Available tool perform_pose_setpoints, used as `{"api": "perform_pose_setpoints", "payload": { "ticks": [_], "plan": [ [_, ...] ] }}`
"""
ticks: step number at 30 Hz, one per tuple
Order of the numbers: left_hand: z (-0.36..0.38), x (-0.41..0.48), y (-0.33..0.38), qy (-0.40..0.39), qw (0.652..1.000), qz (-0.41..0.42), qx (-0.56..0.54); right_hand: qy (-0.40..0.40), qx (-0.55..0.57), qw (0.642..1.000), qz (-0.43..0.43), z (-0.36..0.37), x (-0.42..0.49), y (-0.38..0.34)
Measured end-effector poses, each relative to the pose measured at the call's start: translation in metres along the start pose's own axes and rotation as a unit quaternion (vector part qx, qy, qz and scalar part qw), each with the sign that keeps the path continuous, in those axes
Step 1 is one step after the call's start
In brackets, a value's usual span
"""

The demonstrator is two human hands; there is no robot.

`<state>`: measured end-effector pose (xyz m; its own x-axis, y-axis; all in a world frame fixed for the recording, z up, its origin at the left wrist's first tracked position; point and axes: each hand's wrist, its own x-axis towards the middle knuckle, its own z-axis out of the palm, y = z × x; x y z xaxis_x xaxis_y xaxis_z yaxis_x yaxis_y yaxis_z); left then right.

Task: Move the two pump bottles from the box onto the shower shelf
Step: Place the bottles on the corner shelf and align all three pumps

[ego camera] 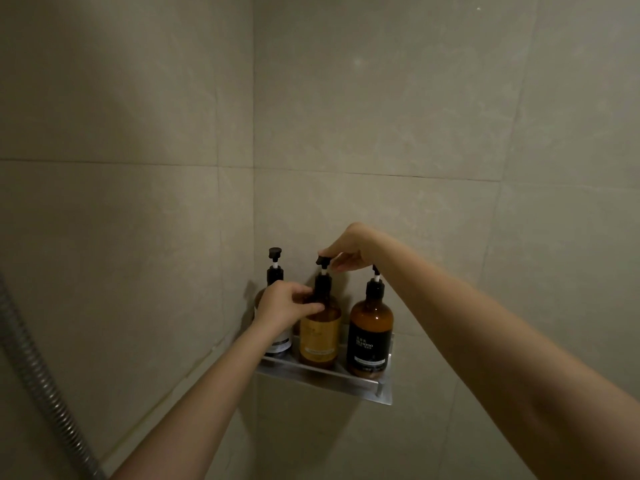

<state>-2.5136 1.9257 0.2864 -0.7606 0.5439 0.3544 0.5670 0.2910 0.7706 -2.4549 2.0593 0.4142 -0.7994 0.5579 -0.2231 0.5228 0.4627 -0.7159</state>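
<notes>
The left hand (287,304) wraps the neck of the yellow-label pump bottle (318,332), low in the middle of the frame. The right hand (346,252) pinches its pump head (323,261) from above. The bottle stands on the metal shower shelf (325,377), between a white-label bottle (277,337) and a black-label shampoo bottle (370,336). It looks like the last step: turning the pump straight, then letting go gently.
</notes>
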Motion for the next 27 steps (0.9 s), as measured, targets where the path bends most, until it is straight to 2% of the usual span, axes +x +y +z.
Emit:
{"api": "perform_pose_setpoints", "payload": {
  "ticks": [2,5,6,8,10,14,21,27],
  "plan": [
    [-0.007,-0.006,0.003,0.080,0.996,-0.001,-0.047,0.025,-0.032,0.999,-0.032,-0.003,0.000,-0.002],
    [-0.024,-0.011,0.001,0.245,0.956,-0.033,-0.156,0.099,-0.061,0.986,-0.121,-0.002,0.002,-0.011],
    [-0.029,-0.011,-0.002,0.279,0.946,-0.044,-0.159,0.115,-0.073,0.978,-0.160,0.002,0.003,-0.016],
    [-0.037,-0.010,-0.012,0.305,0.947,-0.068,-0.078,0.105,-0.090,0.963,-0.231,0.013,0.002,-0.025],
    [-0.041,-0.004,-0.025,0.261,0.960,-0.089,-0.043,0.063,-0.097,0.955,-0.273,0.027,0.003,-0.032],
    [-0.038,0.009,-0.044,0.118,0.985,-0.118,-0.051,0.019,-0.116,0.953,-0.279,0.051,0.011,-0.039],
    [-0.038,0.023,-0.056,0.054,0.989,-0.119,-0.072,0.008,-0.110,0.955,-0.275,0.060,0.025,-0.040],
    [-0.037,0.025,-0.058,0.034,0.984,-0.118,-0.130,-0.001,-0.090,0.958,-0.272,0.057,0.029,-0.038]
  ]
}}
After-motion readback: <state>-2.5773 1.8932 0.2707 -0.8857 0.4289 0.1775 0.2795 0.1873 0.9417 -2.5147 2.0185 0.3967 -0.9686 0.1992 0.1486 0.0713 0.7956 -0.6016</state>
